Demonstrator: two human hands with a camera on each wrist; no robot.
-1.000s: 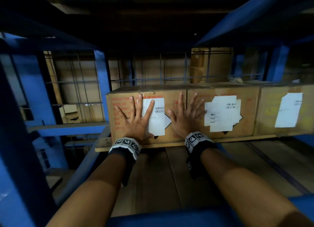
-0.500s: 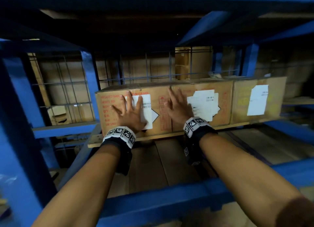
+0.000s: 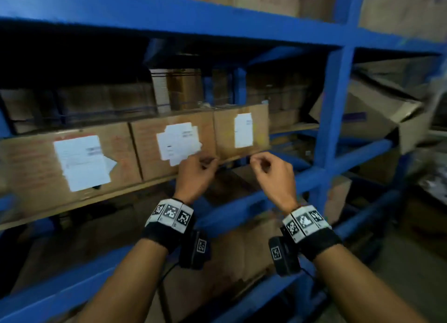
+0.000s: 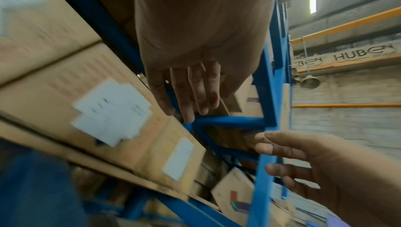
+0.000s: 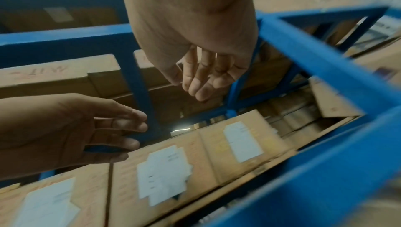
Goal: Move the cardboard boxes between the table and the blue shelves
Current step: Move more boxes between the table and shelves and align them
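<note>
Grey wall (image 4: pixel 347 127), orange beams (image 4: pixel 347 105)

dim shelf interior, motion blur throughout, wide-angle bending at edges, daylight upper right.

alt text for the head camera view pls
Two empty hands, left hand and right hand, hover loosely curled before a row of three labelled cardboard boxes on a blue shelf. More boxes sit behind, above and below.
</note>
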